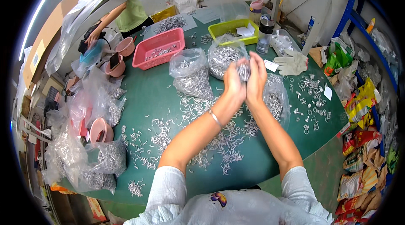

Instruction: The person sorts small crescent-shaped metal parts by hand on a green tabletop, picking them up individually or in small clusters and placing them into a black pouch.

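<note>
Both hands, my left hand (234, 85) and right hand (256, 77), are cupped together around a clump of small metal clips (244, 72), raised at the frame's centre above the green table (156, 94). Fingers curl loosely, not tight; clips could slip through the gaps between my palms and scatter among the loose clips (219, 140) below.

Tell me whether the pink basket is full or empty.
Nearly empty. The pink basket sits upright on the green table; only a thin scatter of small metal pieces lies on its floor, walls mostly bare.
</note>
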Demonstrator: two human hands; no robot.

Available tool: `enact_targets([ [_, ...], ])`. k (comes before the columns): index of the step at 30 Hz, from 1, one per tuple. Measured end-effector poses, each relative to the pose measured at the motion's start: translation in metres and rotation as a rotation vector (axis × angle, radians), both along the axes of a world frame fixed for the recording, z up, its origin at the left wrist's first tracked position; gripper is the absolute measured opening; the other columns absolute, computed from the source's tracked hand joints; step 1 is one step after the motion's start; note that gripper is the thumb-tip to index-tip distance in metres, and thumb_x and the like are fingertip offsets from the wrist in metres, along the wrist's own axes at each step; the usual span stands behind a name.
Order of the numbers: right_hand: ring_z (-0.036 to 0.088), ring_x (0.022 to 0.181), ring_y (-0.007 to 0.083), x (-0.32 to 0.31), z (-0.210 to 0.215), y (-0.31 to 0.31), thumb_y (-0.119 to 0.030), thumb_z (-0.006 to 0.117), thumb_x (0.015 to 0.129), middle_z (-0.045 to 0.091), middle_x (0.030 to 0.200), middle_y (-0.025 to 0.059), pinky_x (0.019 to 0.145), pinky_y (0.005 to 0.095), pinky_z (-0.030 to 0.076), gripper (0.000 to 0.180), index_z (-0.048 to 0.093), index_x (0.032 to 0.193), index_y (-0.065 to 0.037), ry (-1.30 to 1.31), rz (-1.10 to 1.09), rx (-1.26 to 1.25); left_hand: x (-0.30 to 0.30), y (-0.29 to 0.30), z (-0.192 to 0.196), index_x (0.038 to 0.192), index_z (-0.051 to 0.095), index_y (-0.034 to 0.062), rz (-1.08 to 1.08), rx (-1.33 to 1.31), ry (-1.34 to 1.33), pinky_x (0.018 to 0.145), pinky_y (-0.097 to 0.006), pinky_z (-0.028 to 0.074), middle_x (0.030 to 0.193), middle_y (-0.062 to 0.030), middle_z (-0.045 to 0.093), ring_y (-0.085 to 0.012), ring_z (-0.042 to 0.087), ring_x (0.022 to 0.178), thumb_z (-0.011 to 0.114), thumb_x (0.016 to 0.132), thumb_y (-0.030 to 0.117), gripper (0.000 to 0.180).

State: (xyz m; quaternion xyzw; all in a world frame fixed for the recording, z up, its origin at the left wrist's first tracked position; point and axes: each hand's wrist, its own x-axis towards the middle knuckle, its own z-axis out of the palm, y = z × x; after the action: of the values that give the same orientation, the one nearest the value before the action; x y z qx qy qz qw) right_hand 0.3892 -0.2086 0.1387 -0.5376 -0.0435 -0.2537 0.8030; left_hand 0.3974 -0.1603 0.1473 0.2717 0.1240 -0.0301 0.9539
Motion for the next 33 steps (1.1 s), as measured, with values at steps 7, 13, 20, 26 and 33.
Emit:
enact_targets([
  [7,0.038,0.135,0.0259,0.115,-0.002,0.029,-0.056,0.034,0.101,0.045,0.144,0.0187,0.113,0.0391,0.025,0.071,0.049,0.135,0.004,0.504,0.304,0.042,0.083,0.035,0.030,0.114,0.060,-0.0026,0.089,0.409,0.021,0.095,-0.040,0.045,0.115,-0.0157,0.061,-0.0234,0.056,0.102,0.039,0.102,0.033,0.043],
  [13,0.024,0.144,0.0278,0.124,-0.010,0.009,-0.062,0.033,0.099,0.035,0.152,0.0187,0.117,0.0434,0.012,0.077,0.041,0.143,0.000,0.462,0.434,-0.093,0.094,0.055,0.017,0.128,0.053,-0.0032,0.042,0.587,-0.075,0.109,-0.038,0.031,0.122,-0.0160,0.058,-0.0245,0.044,0.120,0.043,0.100,0.027,0.042],
  [20,0.028,0.143,0.0250,0.085,0.020,-0.020,-0.051,0.055,0.096,0.041,0.150,0.0142,0.117,0.0435,0.018,0.068,0.046,0.142,-0.003,0.247,0.463,-0.189,0.018,0.061,0.041,0.119,0.061,-0.0036,-0.054,0.553,-0.286,0.096,-0.034,0.046,0.115,-0.0135,0.063,-0.0213,0.058,0.111,0.053,0.091,0.006,0.030],
  [26,0.058,0.115,0.0232,-0.139,0.025,-0.087,-0.023,0.059,0.092,0.061,0.123,0.0152,0.100,0.0361,0.043,0.038,0.060,0.119,0.003,0.244,0.899,-0.816,-0.213,0.095,0.009,0.108,0.065,0.0007,-0.503,0.613,-0.511,0.084,-0.031,0.050,0.100,-0.0064,0.067,-0.0157,0.062,0.094,0.056,0.096,0.015,0.020],
  [33,0.062,0.082,0.0426,-0.307,-0.123,-0.174,-0.004,0.059,0.083,0.064,0.086,0.0227,0.077,0.0430,0.050,0.016,0.064,0.097,0.004,0.526,1.211,-1.328,-0.467,0.164,-0.100,0.110,0.066,-0.0006,-0.327,0.858,0.203,0.081,-0.028,0.050,0.096,-0.0047,0.068,-0.0111,0.060,0.086,0.055,0.099,0.019,0.025],
])
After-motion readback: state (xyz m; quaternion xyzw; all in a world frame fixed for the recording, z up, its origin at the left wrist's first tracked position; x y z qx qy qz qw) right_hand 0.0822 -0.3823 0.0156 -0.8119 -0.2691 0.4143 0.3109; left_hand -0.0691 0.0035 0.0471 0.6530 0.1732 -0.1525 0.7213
